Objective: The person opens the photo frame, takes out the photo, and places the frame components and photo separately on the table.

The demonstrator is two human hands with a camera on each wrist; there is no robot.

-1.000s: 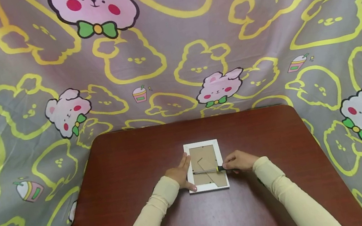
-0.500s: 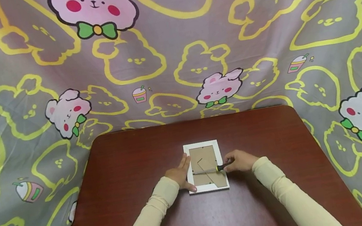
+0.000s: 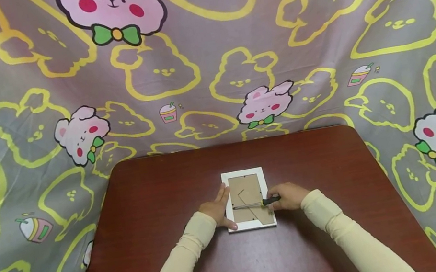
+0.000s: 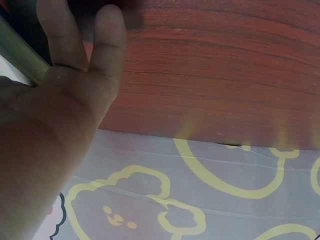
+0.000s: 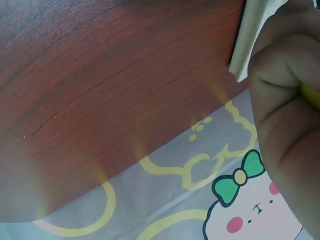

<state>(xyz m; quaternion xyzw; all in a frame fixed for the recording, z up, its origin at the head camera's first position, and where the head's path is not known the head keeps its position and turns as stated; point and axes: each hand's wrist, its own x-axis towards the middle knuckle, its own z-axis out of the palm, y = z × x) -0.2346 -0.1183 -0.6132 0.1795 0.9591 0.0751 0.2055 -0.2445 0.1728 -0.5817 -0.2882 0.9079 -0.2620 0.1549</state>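
Note:
A white picture frame [image 3: 255, 224] lies face down on the table, its brown backing board [image 3: 248, 183] upward. Small dark tabs sit around the board's edge, and a slanted stand leg shows on it. My left hand [image 3: 213, 209] rests on the frame's left side, fingers extended and thumb spread near the lower corner. My right hand [image 3: 291, 195] holds a screwdriver [image 3: 271, 200] with a black and yellow handle. Its shaft crosses the board, with the tip at the left inner edge by a tab. In the right wrist view, a bit of yellow handle [image 5: 312, 97] shows within the curled fingers.
The reddish-brown wooden table [image 3: 157, 190] extends around the frame on all sides. A grey curtain [image 3: 200, 37] printed with yellow outlines and rabbit faces hangs behind the table and along both sides.
My right hand has shifted slightly left on the screwdriver, and more of the black handle shows in front of the fingers. The left hand and picture frame stay in place.

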